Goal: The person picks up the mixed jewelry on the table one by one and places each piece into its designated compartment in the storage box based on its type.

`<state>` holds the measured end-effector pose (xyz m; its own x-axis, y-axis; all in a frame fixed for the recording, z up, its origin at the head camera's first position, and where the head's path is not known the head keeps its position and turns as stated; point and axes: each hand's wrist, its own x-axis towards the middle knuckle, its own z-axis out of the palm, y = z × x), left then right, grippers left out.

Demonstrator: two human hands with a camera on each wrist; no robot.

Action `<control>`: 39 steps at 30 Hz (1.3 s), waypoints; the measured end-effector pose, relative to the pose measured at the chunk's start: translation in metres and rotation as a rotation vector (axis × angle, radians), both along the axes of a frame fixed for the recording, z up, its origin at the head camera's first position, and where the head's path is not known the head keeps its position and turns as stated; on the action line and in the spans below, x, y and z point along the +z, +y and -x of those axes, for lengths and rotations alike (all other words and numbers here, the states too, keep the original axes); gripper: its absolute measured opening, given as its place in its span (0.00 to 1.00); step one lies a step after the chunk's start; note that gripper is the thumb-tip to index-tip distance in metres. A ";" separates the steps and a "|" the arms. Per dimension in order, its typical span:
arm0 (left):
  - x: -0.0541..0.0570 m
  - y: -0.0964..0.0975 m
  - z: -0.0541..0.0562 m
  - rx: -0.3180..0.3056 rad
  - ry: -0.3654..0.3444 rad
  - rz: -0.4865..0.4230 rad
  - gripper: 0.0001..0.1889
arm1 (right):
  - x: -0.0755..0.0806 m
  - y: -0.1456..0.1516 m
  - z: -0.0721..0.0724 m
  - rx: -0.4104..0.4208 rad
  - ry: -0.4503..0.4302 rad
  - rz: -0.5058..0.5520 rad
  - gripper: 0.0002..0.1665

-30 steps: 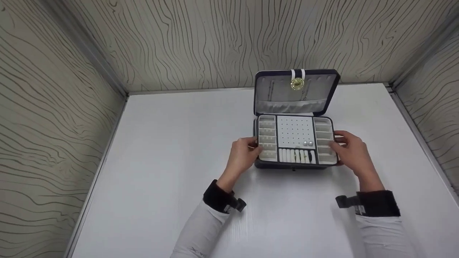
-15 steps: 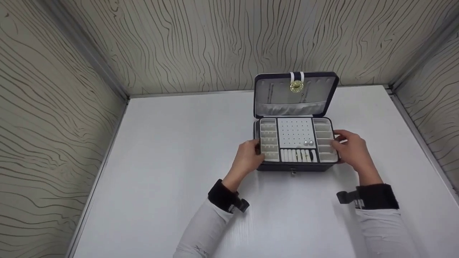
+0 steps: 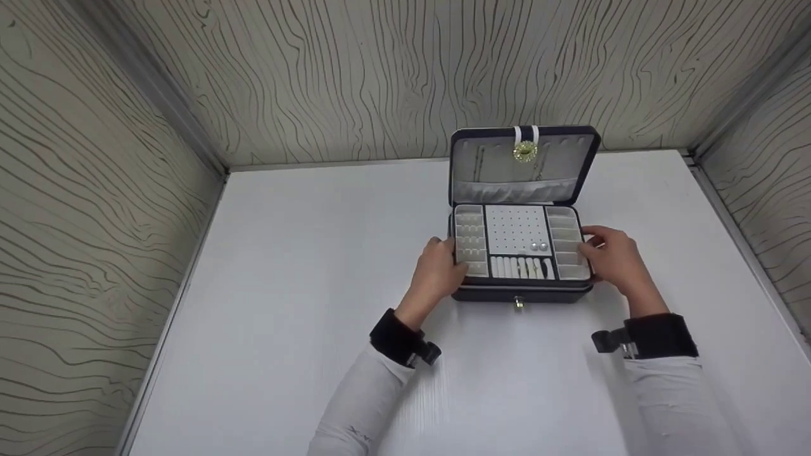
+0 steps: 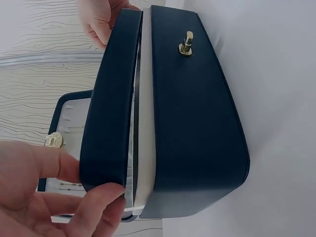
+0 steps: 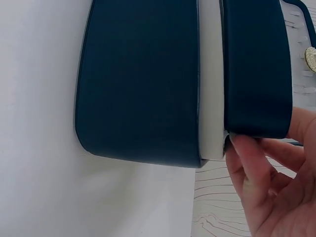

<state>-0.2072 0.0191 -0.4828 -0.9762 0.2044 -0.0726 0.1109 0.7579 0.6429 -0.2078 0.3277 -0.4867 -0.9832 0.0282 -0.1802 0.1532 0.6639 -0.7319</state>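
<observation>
A dark blue jewelry box stands on the table with its lid (image 3: 500, 166) raised; thin necklaces and a gold round clasp hang at the lid. Its upper tray (image 3: 518, 223) has side compartments, a perforated panel with two pearl earrings, and a row of ring rolls. At the tray's left side, my left hand (image 3: 436, 269) grips the edge between thumb and fingers. Opposite it, my right hand (image 3: 616, 258) pinches the right edge. In the left wrist view, a narrow gap separates the tray from the cream rim of the lower box (image 4: 197, 118), which bears a gold knob (image 4: 186, 43).
The white tabletop (image 3: 304, 278) extends to the left and in front of the box. Behind it rises a wood-patterned wall (image 3: 355, 82), with similar walls at both sides. Black wrist straps sit over white sleeves.
The upper tray has shifted back and slightly left with both hands still holding it. More of the lower box's front, with its gold knob and pale rim, now shows beneath.
</observation>
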 end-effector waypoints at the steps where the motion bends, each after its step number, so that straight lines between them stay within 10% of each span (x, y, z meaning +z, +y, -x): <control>1: 0.000 0.000 0.001 -0.004 0.002 0.011 0.25 | 0.000 0.000 0.000 0.001 0.001 -0.002 0.31; 21: -0.012 0.000 0.007 0.009 -0.080 0.039 0.25 | -0.008 -0.003 0.005 0.020 0.101 -0.159 0.27; 39: -0.021 0.004 0.004 0.031 -0.004 0.087 0.24 | -0.011 -0.012 0.003 -0.087 0.160 -0.308 0.26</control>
